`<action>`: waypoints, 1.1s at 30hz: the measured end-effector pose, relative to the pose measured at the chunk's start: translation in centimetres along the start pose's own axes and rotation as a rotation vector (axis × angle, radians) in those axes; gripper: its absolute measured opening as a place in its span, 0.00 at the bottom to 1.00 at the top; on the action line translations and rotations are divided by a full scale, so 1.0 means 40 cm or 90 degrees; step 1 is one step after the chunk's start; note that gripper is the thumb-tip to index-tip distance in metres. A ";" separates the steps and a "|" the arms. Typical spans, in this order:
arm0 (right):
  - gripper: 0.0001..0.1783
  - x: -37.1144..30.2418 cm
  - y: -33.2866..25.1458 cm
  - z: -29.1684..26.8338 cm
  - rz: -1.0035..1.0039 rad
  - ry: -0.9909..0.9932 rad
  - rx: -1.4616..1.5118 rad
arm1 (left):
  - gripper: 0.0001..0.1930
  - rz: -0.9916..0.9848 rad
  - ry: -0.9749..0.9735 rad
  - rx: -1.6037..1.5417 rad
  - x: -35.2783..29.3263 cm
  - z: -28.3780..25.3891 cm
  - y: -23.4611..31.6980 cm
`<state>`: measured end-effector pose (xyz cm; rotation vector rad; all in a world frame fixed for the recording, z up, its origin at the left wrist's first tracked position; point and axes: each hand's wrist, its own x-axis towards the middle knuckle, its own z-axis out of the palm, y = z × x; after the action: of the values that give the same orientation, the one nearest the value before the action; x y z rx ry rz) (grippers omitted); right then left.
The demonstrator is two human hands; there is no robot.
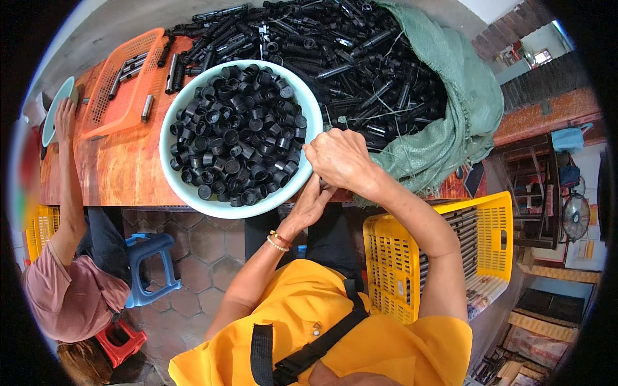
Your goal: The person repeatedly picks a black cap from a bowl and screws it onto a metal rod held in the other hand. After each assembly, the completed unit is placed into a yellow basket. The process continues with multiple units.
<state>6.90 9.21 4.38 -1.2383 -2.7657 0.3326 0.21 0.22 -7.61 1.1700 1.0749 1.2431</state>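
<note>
A pale blue-green basin full of small black plastic caps stands at the table's near edge. At its right rim my right hand is closed, knuckles up and thumb against the rim. Just below it, my left hand, with bracelets at the wrist, is closed too, its fingertips mostly under the right hand. A small dark bit shows between the two hands; what they hold is hidden. Behind them lies a big heap of black plastic tubes, partly in an open green woven sack.
An orange basket holds a few tubes. At far left a co-worker's hand touches another basin. A yellow crate of rods stands right of my legs. A blue stool and a red stool are at left.
</note>
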 end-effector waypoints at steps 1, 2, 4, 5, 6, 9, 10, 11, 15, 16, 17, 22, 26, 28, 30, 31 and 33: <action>0.20 0.000 -0.001 0.000 -0.005 -0.006 0.003 | 0.18 -0.011 0.002 0.005 -0.001 0.000 -0.002; 0.20 -0.001 -0.004 -0.002 -0.010 -0.011 0.007 | 0.19 -0.019 -0.016 0.001 -0.002 -0.003 -0.010; 0.20 -0.004 -0.010 -0.006 0.000 -0.020 0.013 | 0.21 -0.031 -0.050 -0.008 -0.002 -0.009 -0.027; 0.20 -0.008 -0.009 -0.004 0.014 -0.028 0.023 | 0.20 -0.011 -0.048 0.020 -0.004 -0.008 -0.031; 0.20 -0.011 -0.007 -0.004 0.027 -0.034 0.033 | 0.20 0.011 -0.046 0.049 -0.004 -0.007 -0.032; 0.20 -0.015 -0.002 0.003 0.049 -0.049 0.042 | 0.19 0.002 -0.032 0.059 -0.004 -0.007 -0.045; 0.20 -0.015 0.000 0.002 0.052 -0.051 0.041 | 0.19 -0.011 -0.026 0.051 -0.003 -0.006 -0.046; 0.19 -0.017 0.003 0.004 0.048 -0.062 0.039 | 0.19 -0.016 -0.019 0.034 -0.009 -0.001 -0.042; 0.21 -0.017 0.008 0.006 0.039 -0.034 0.066 | 0.19 0.012 0.005 0.001 -0.001 0.000 0.002; 0.19 -0.015 0.009 0.005 0.048 -0.045 0.053 | 0.19 0.026 0.009 -0.003 0.002 -0.001 0.009; 0.17 -0.014 0.011 0.008 0.056 -0.057 0.041 | 0.19 0.031 -0.001 0.033 0.003 -0.003 0.021; 0.20 -0.072 0.002 -0.021 0.032 -0.004 0.114 | 0.16 0.107 -0.034 0.082 0.016 0.001 0.054; 0.22 -0.110 0.011 -0.024 -0.029 0.048 0.111 | 0.17 0.213 0.048 0.080 0.018 0.078 0.031; 0.22 -0.120 0.026 -0.024 -0.044 0.023 0.095 | 0.21 0.204 0.079 0.111 0.025 0.107 -0.011; 0.22 -0.124 0.042 -0.029 -0.035 -0.032 0.074 | 0.21 0.198 0.078 0.125 0.038 0.117 -0.030; 0.22 -0.125 0.050 -0.031 -0.045 -0.040 0.066 | 0.21 0.195 0.077 0.131 0.045 0.122 -0.031; 0.22 -0.122 0.066 -0.030 -0.067 -0.055 0.053 | 0.22 0.209 0.044 0.149 0.053 0.117 -0.028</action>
<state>12.28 7.47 4.95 -1.0800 -2.8432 0.4966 5.09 2.11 -8.12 1.5387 1.1328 1.4460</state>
